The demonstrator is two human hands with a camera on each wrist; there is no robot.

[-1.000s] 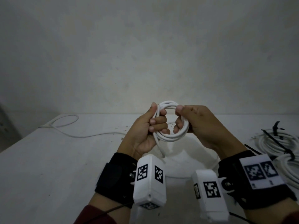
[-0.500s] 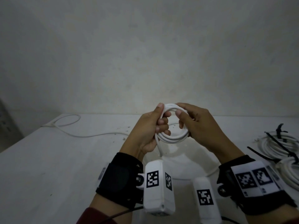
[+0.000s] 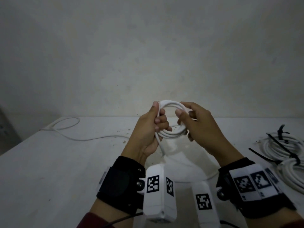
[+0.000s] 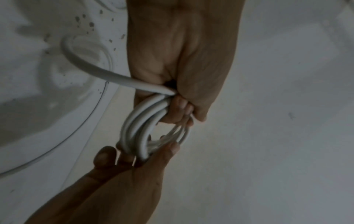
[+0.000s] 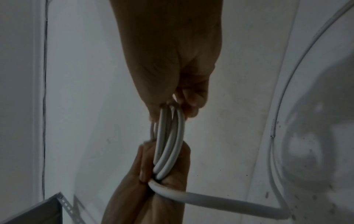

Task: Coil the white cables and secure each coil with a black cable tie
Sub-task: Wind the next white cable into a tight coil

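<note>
A white cable coil (image 3: 171, 134) of several loops is held upright above the white table (image 3: 49, 170), between both hands. My left hand (image 3: 158, 122) grips its left side, thumb up along the loops. My right hand (image 3: 184, 116) pinches the upper right side, thumb inside the ring. In the left wrist view the left hand (image 4: 182, 60) clamps the coil (image 4: 138, 128) and the free tail (image 4: 86, 66) leaves the fist. In the right wrist view the right hand (image 5: 168, 60) pinches the coil (image 5: 168, 144). The tail (image 5: 210, 200) runs down to the table.
Two finished white coils (image 3: 279, 145) (image 3: 292, 175) bound with black ties lie at the right edge, with a loose black tie (image 3: 263, 155) beside them. The cable's far end (image 3: 69, 127) loops across the back left of the table. A bare wall stands behind.
My right hand has shifted its grip from the coil's right side up onto its upper right arc. The ring now faces me more squarely. The left hand keeps its hold.
</note>
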